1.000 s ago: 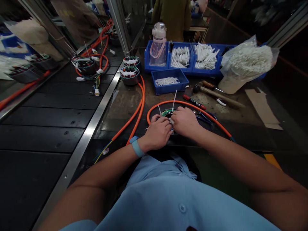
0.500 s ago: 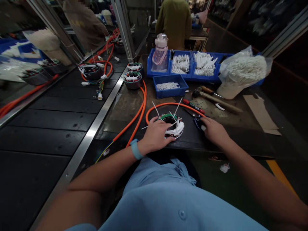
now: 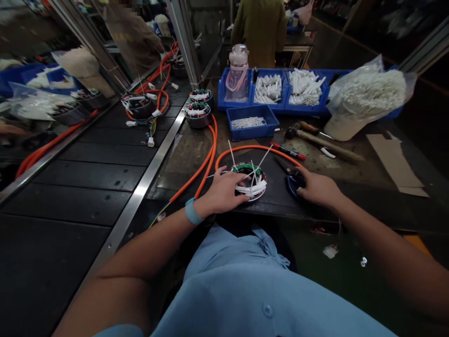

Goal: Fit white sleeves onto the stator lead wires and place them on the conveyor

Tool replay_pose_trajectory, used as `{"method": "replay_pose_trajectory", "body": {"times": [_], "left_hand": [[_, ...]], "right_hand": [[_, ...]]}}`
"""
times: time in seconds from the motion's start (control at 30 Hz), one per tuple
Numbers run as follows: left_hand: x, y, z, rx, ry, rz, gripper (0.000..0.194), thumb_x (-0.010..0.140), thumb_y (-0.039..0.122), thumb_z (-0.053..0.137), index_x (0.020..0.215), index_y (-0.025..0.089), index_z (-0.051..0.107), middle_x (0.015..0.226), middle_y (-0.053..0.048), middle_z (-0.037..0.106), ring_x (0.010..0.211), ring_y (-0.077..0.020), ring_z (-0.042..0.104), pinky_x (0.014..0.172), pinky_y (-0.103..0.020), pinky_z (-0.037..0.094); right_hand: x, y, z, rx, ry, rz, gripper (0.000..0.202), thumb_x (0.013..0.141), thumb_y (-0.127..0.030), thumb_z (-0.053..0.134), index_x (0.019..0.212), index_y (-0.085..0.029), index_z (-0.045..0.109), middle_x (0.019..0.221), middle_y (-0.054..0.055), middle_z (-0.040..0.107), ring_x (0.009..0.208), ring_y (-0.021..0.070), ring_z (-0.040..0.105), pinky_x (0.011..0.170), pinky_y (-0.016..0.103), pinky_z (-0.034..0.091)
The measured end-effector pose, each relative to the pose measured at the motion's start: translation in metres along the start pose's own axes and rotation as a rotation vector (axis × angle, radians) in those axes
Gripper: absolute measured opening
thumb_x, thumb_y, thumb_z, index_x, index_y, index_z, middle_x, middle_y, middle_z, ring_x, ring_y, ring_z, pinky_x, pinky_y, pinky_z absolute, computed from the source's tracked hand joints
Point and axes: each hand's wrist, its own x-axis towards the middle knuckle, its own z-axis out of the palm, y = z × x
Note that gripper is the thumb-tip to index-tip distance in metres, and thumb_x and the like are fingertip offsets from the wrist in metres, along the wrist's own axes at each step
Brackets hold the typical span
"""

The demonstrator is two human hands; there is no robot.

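Note:
A round motor stator [image 3: 258,188] lies on the workbench, with white sleeved wires bundled along its near side and several white cable ties sticking up from it. My left hand [image 3: 224,191] grips its left side, fingers over the rim and thumb at the near edge. To the right, my right hand [image 3: 317,187] is closed around the handles of dark blue scissors [image 3: 292,183], whose blades point away to the left and rest on or near the bench. From the stator's left side an orange cable [image 3: 257,147] arcs over to my right hand.
Behind lie a small blue tray [image 3: 251,133] of cable ties, blue bins [image 3: 286,105] of white sleeves, a pink bottle [image 3: 237,77], a red marker [image 3: 288,151] and a hammer [image 3: 326,144]. More stators [image 3: 198,117] stand near the black conveyor [image 3: 70,187]. Two people are beyond.
My right hand has drawn the scissors slightly toward me, showing more of their handles and blades. The left hand stays on the stator. The whole view has shifted a little.

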Motion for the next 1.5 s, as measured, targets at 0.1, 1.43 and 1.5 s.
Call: {"method": "replay_pose_trajectory", "body": {"times": [0.1, 1.43, 1.5], "left_hand": [[0.002, 0.003, 0.003, -0.02, 0.008, -0.027, 0.043, 0.068, 0.033, 0.073, 0.107, 0.023, 0.057, 0.089, 0.002, 0.068, 0.097, -0.0216, 0.058, 0.102, -0.048, 0.023], [0.092, 0.011, -0.028, -0.117, 0.076, 0.191, 0.005, 0.074, 0.018, 0.068, 0.076, 0.02, 0.072, 0.082, 0.0, 0.071, 0.085, -0.0154, 0.062, 0.085, -0.028, 0.044], [0.079, 0.004, -0.029, -0.188, 0.26, 0.19, 0.004, 0.075, 0.02, 0.067, 0.075, 0.019, 0.071, 0.087, -0.002, 0.07, 0.088, -0.0149, 0.061, 0.086, -0.028, 0.044]], "right_hand": [[0.0, 0.003, -0.001, 0.228, 0.025, 0.021, 0.068, 0.07, -0.031, 0.054, 0.136, -0.021, 0.039, 0.093, 0.008, 0.066, 0.079, 0.0243, 0.063, 0.065, 0.031, 0.044], [-0.002, -0.048, -0.009, -0.191, 0.196, -0.383, 0.034, 0.091, -0.022, 0.035, 0.118, -0.013, 0.053, 0.094, 0.012, 0.065, 0.083, 0.0214, 0.06, 0.063, 0.028, 0.034], [-0.001, -0.042, -0.004, -0.168, 0.224, -0.353, 0.034, 0.092, -0.026, 0.034, 0.116, -0.015, 0.055, 0.095, 0.011, 0.066, 0.081, 0.0206, 0.06, 0.061, 0.028, 0.033]]}}
